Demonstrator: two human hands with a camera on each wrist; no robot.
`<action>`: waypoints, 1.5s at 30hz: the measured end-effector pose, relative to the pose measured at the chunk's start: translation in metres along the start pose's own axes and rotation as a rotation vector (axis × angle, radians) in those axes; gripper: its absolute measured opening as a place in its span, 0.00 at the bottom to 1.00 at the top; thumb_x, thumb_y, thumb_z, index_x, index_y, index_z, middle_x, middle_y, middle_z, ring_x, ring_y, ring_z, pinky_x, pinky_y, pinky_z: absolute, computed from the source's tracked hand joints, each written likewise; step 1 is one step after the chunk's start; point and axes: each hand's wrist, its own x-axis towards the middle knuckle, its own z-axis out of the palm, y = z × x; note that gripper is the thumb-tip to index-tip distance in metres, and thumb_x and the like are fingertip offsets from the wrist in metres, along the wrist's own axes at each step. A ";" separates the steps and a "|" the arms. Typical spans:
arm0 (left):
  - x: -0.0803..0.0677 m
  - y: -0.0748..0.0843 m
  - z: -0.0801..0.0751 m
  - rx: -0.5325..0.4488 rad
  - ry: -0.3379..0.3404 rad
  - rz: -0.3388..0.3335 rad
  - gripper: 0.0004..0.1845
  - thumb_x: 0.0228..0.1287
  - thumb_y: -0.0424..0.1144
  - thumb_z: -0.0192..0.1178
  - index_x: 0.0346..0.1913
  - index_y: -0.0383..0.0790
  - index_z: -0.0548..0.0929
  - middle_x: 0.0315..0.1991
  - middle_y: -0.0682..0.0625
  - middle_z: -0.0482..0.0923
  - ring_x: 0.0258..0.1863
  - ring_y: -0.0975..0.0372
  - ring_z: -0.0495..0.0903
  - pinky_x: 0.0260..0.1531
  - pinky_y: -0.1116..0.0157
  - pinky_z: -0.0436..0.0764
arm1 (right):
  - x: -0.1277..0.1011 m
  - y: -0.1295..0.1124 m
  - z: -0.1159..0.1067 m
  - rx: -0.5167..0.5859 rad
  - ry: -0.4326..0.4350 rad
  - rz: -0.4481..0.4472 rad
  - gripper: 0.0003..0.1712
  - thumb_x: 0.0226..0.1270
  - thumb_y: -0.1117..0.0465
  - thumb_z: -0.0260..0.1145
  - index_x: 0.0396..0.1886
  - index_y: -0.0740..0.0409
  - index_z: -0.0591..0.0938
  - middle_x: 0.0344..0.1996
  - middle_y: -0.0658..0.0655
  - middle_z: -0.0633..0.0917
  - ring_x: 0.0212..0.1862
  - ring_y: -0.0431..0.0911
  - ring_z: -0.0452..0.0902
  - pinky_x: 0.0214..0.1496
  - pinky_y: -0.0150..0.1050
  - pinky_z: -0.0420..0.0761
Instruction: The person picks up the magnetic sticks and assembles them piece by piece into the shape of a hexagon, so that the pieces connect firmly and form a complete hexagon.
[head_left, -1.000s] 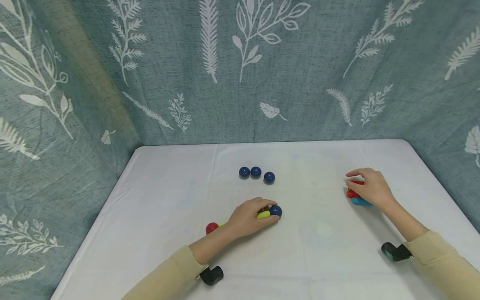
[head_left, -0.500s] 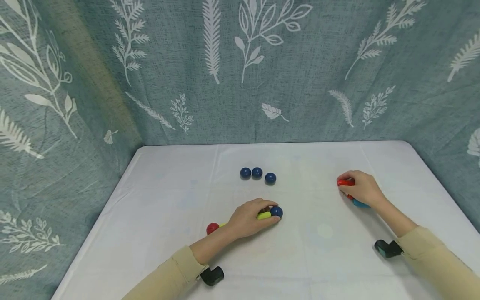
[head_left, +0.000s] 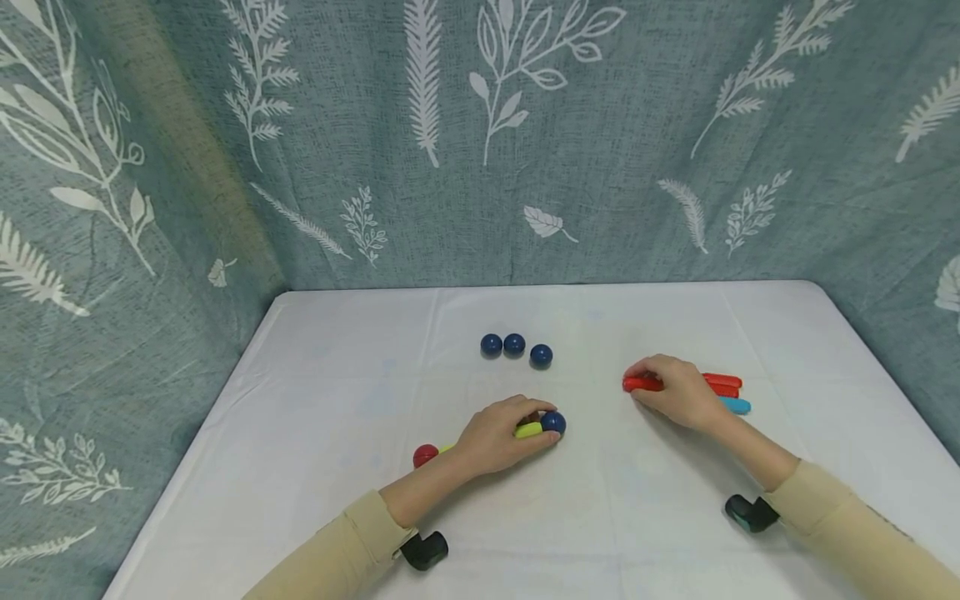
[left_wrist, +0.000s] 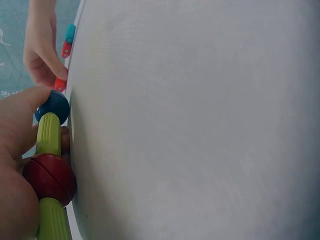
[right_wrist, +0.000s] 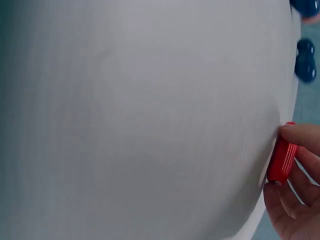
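My left hand [head_left: 498, 435] rests on the white table [head_left: 315, 400] and grips a chain of yellow-green rods [head_left: 527, 430] and balls. A dark blue ball [head_left: 552, 422] caps its right end, and a red ball [head_left: 423, 455] shows at its left end. In the left wrist view a red ball [left_wrist: 49, 177] sits between two green rods [left_wrist: 49, 132] under my fingers. My right hand [head_left: 671, 390] pinches a red rod [head_left: 642, 383], also seen as the red rod [right_wrist: 281, 159] in the right wrist view. It is a short way right of the chain's blue ball.
Three loose dark blue balls [head_left: 514, 344] lie in a row beyond my left hand. Two red rods [head_left: 723, 383] and a light blue rod [head_left: 737, 405] lie behind my right hand. A patterned curtain [head_left: 480, 142] walls the table's back and sides.
My right hand has lifted one red rod from the pile at the right and carried it leftward toward my left hand. The left hand has stayed still.
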 end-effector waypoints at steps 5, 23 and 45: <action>0.000 0.001 -0.001 -0.001 0.000 -0.002 0.21 0.60 0.56 0.57 0.54 0.54 0.78 0.37 0.61 0.76 0.34 0.69 0.71 0.35 0.72 0.71 | -0.002 -0.020 0.014 0.035 -0.039 -0.044 0.13 0.55 0.62 0.69 0.42 0.54 0.82 0.39 0.51 0.81 0.40 0.45 0.74 0.44 0.43 0.76; 0.002 0.002 -0.001 -0.018 -0.004 -0.002 0.21 0.60 0.55 0.58 0.55 0.53 0.77 0.38 0.60 0.77 0.34 0.68 0.72 0.36 0.70 0.72 | -0.002 -0.058 0.031 0.076 -0.122 -0.217 0.13 0.55 0.61 0.70 0.42 0.51 0.82 0.36 0.46 0.80 0.36 0.41 0.73 0.39 0.35 0.77; 0.001 0.003 -0.002 0.020 0.002 0.004 0.21 0.59 0.56 0.57 0.53 0.51 0.79 0.36 0.59 0.75 0.32 0.68 0.71 0.31 0.72 0.71 | -0.007 -0.047 0.028 0.111 -0.129 -0.183 0.13 0.53 0.63 0.70 0.40 0.50 0.82 0.35 0.43 0.80 0.37 0.40 0.73 0.41 0.38 0.77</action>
